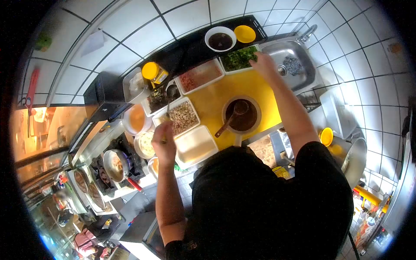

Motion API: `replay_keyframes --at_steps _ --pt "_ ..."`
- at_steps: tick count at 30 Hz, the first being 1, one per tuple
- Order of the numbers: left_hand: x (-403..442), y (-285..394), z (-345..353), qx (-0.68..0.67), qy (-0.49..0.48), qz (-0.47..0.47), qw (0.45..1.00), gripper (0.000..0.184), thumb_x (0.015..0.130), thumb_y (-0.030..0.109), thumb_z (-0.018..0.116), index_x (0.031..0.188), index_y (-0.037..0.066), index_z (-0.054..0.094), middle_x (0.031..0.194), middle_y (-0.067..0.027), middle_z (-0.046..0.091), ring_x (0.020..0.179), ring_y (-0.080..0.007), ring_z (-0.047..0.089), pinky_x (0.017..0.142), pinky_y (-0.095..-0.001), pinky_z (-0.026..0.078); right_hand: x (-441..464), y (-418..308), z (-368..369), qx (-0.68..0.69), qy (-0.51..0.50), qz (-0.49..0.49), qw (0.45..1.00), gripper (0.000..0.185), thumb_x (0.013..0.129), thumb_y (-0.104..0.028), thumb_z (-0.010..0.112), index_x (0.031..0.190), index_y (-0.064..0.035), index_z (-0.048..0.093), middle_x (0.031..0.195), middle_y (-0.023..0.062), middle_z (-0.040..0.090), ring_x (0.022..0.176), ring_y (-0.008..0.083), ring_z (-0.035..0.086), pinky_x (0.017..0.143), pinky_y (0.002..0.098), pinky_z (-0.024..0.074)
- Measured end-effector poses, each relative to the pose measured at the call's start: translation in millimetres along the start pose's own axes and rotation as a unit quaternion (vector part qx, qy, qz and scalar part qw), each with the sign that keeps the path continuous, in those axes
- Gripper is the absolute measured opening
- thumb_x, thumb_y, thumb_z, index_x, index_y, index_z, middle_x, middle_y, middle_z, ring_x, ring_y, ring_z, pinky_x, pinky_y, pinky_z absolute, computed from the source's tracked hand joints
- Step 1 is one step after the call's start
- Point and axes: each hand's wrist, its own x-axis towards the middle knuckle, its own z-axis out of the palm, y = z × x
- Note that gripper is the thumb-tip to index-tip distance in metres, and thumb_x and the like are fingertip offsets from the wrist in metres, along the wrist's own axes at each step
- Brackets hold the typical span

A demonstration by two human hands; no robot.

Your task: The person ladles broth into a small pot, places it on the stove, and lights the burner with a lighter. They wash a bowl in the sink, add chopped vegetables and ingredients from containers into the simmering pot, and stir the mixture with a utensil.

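My right hand (pixel 263 66) reaches to the far right, its fingers drawn together at the edge of a white tray of chopped green herbs (pixel 238 58). My left hand (pixel 164 141) is curled closed beside a tray of chopped pale brown pieces (pixel 183 117); what lies inside its fingers is hidden. Just beyond it, a ladle (pixel 172 92) rests over a tray of dark food (pixel 157 101), its handle pointing towards that hand. Between my arms stands a saucepan of dark brown sauce (pixel 247 119) with a wooden-looking ladle (pixel 234 116) across it.
A white tray (pixel 196 146) and a tray of reddish pieces (pixel 200 78) stand on the yellow board (pixel 212 102). Behind are a bowl of dark liquid (pixel 220 40) and a yellow-lidded jar (pixel 152 71). A frying pan (pixel 116 166) sits on the stove at left; a sink (pixel 299 56) is at right.
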Motion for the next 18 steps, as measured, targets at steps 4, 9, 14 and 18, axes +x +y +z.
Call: replay_keyframes --at_steps 4,9,14,18 --pt "23.3 12.6 -8.8 -0.303 0.188 -0.175 0.918 0.021 0.097 0.003 0.056 0.111 -0.012 0.061 0.105 -0.0248 0.069 0.096 -0.0338 0.072 0.090 -0.0416 0.061 29.0 -17.8 7.7 -0.065 -0.063 0.005 0.996 0.054 0.091 -0.030 0.070 0.133 -0.0002 0.057 0.124 0.0238 0.065 0.114 0.0362 0.063 0.098 0.0483 0.0495" --pt "12.6 8.2 -29.1 -0.345 0.267 -0.176 0.882 0.021 0.098 0.006 0.055 0.111 -0.009 0.059 0.105 -0.0253 0.069 0.095 -0.0359 0.072 0.089 -0.0453 0.060 30.2 0.4 17.3 -0.008 0.073 0.029 0.997 0.048 0.091 -0.027 0.068 0.131 -0.0028 0.060 0.132 0.0232 0.060 0.117 0.0392 0.061 0.100 0.0473 0.0493" --pt "-10.4 4.2 -47.3 -0.394 0.304 -0.175 0.850 0.020 0.099 0.009 0.053 0.110 -0.007 0.059 0.104 -0.0239 0.069 0.096 -0.0369 0.072 0.091 -0.0462 0.059 38.8 75.7 32.5 -0.023 0.044 0.094 0.994 0.035 0.092 -0.033 0.066 0.111 -0.0041 0.067 0.108 0.0170 0.069 0.100 0.0338 0.065 0.086 0.0458 0.0505" --pt "-37.0 9.7 -66.1 -0.413 0.327 -0.179 0.831 0.020 0.099 0.011 0.053 0.107 -0.005 0.061 0.105 -0.0235 0.070 0.097 -0.0368 0.071 0.093 -0.0467 0.058 44.8 89.5 24.8 0.126 -0.113 0.216 0.962 0.027 0.091 -0.029 0.066 0.087 -0.0025 0.063 0.080 0.0102 0.062 0.073 0.0226 0.060 0.072 0.0407 0.0480"
